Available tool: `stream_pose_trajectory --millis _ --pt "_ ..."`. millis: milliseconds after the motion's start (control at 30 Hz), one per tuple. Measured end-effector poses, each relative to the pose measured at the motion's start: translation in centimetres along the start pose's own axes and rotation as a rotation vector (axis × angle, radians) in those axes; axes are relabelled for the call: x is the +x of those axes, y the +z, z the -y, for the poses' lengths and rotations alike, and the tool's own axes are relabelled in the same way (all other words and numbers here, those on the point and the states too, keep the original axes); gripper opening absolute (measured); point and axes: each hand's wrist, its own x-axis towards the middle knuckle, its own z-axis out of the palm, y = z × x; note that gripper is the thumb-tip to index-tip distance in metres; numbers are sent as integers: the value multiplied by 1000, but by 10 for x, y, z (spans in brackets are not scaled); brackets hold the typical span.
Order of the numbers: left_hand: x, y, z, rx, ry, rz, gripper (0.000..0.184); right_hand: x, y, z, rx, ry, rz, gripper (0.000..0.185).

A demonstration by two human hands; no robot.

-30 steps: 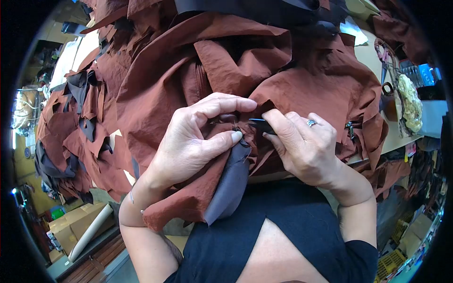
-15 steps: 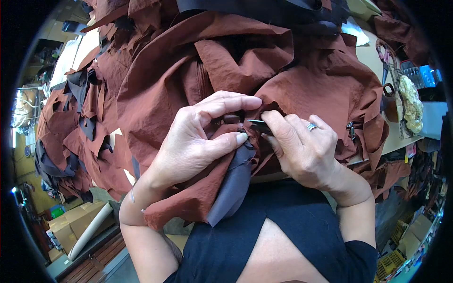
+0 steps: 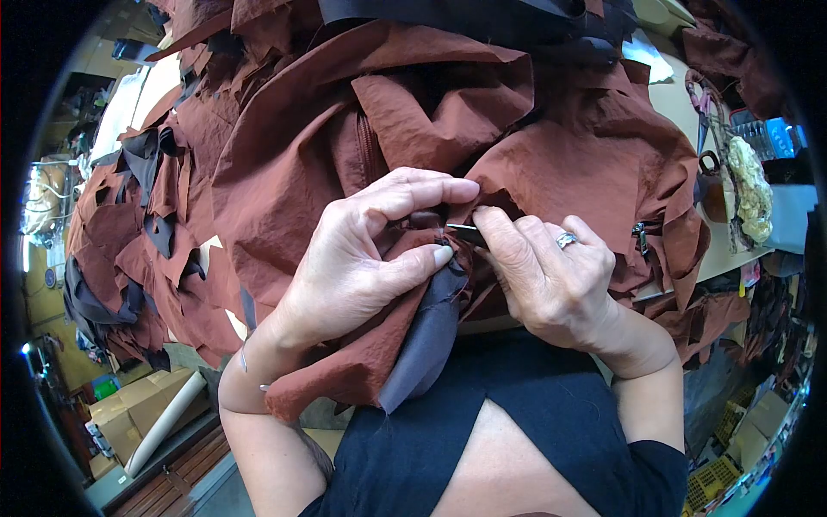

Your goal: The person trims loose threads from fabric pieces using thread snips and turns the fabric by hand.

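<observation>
My left hand (image 3: 357,250) is closed on a gathered edge of reddish-brown fabric (image 3: 340,379), thumb pressed on the folds and fingers arched above. A dark grey lining piece (image 3: 422,349) hangs below the thumb. In my right hand (image 3: 551,271), which wears a ring, is a small tool with a slim metal blade (image 3: 463,227); its handle is hidden by the fingers. The blade points left at the gathered edge, just beside my left fingertips. Around both hands spreads the larger reddish-brown piece (image 3: 568,164), with a zipper (image 3: 366,142) partly in its folds.
Piled scraps of reddish-brown and dark cloth (image 3: 155,250) cover the left side. A dark fabric strip (image 3: 448,15) lies at the back. On the right are a zipper pull (image 3: 639,237), a plastic bottle (image 3: 762,140) and a pale lumpy bundle (image 3: 749,189). Cardboard boxes (image 3: 146,405) stand lower left.
The blade in my right hand has shifted slightly left, nearer my left fingertips, and its angle has changed a little. My left hand keeps its hold on the fabric.
</observation>
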Motion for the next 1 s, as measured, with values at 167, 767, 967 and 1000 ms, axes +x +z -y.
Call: stream_pose_trajectory --millis 167,767,967,1000 --pt "-1 2 -1 -16 -15 -12 41 2 -8 2 108 57 109 36" --pt "1 1 5 -358 -136 -41 60 20 -24 -17 533 226 -21 47" --pt "-2 0 5 -443 -118 -7 49 34 -4 -26 982 340 149 21" --pt "-3 0 4 -428 -115 -1 49 39 -6 -26 1014 352 132 14"
